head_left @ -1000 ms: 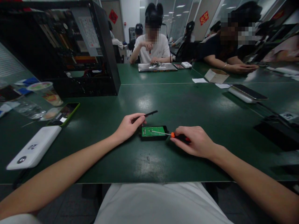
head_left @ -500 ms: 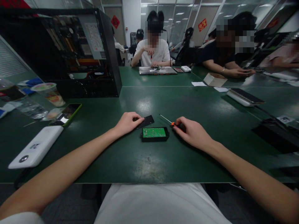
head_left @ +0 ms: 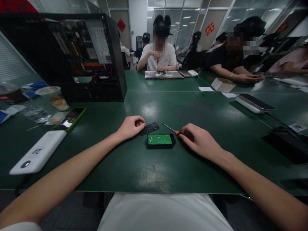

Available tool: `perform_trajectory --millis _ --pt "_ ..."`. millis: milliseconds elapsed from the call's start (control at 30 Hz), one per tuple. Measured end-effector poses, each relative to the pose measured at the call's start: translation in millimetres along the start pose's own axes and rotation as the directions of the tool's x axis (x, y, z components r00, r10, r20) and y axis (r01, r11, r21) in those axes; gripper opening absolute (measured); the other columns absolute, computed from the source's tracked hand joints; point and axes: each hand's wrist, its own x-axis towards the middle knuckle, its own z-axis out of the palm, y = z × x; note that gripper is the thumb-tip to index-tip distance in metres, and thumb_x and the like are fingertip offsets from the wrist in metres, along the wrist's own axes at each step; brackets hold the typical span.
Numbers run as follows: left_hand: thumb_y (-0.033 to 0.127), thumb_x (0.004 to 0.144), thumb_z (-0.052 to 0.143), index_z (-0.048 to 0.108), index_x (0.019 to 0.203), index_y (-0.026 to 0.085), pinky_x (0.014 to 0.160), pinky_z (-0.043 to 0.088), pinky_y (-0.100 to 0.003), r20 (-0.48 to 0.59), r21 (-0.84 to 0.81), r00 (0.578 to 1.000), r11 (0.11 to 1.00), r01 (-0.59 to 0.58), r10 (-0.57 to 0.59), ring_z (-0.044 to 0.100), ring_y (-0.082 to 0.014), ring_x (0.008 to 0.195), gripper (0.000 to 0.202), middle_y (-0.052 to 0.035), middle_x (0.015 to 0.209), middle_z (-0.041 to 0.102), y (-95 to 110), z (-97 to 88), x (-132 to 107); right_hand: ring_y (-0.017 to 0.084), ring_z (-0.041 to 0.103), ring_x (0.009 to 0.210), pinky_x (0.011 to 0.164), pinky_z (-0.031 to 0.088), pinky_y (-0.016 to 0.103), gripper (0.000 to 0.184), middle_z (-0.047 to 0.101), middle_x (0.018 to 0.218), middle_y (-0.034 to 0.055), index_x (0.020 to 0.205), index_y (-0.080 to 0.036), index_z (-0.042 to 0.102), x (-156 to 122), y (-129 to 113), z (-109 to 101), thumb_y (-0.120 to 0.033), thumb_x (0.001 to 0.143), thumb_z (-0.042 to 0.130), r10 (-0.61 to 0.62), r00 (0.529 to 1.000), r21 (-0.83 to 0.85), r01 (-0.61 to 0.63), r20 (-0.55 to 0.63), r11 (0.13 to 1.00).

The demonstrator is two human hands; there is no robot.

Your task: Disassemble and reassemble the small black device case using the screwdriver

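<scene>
A small black box (head_left: 160,146) lies on the green table in front of me, its open top showing a green circuit board (head_left: 160,139). Just behind it, a thin black cover (head_left: 150,128) rests flat on the tabletop. My left hand (head_left: 132,127) is at the cover's left end, fingers loosely curled with a gap between thumb and forefinger; its thumb is at the cover's edge. To the right of the box, my right hand (head_left: 198,138) grips a screwdriver (head_left: 176,132) with an orange-and-black handle. The thin shaft points left, above the box's far right corner.
An open black computer case (head_left: 113,64) stands at the back left. On the left lie a white power bank (head_left: 39,152), a phone (head_left: 72,118) and a plastic cup (head_left: 56,98). A co-worker (head_left: 160,57) sits opposite. Black equipment (head_left: 284,144) is on the right.
The black cover has gone from tilted under my left hand to flat on the table, and my left thumb has drawn back. My right hand still holds the screwdriver. The view has shifted slightly.
</scene>
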Motion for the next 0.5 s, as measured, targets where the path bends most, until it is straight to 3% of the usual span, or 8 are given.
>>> perform_trajectory --millis 267,367,500 --pt "0.040 0.089 0.071 0.075 0.112 0.022 0.086 0.047 -0.039 0.092 0.136 0.994 0.988 -0.066 0.054 0.065 -0.0273 0.095 0.031 -0.0072 0.100 0.071 1.7 6.1 -2.2 0.022 0.065 0.090 0.078 0.055 0.036 0.007 0.068 0.097 0.0090 0.100 -0.019 0.061 0.3 -11.8 -7.0 -0.025 0.099 0.057 -0.154 0.986 0.096 0.159 -0.060 0.982" --pt "0.040 0.096 0.064 0.072 0.125 0.030 0.089 0.044 -0.041 0.152 0.198 0.987 0.976 -0.091 0.061 0.062 -0.0290 0.102 0.032 -0.0067 0.106 0.068 4.1 4.8 -2.0 0.025 0.066 0.099 0.086 0.057 0.041 0.016 0.070 0.107 0.0116 0.113 -0.020 0.063 -2.4 -19.4 -7.2 -0.025 0.099 0.057 -0.209 0.976 0.115 0.215 -0.065 0.970" --pt "0.038 0.102 0.054 0.073 0.126 0.033 0.088 0.044 -0.040 0.219 0.300 0.973 0.943 -0.142 0.077 0.061 -0.0284 0.102 0.030 -0.0073 0.109 0.064 9.3 1.3 -1.2 0.028 0.063 0.116 0.097 0.056 0.048 0.033 0.066 0.128 0.0149 0.131 -0.021 0.058 -3.7 -32.6 -7.5 -0.030 0.099 0.059 -0.245 0.969 0.132 0.244 -0.003 0.961"
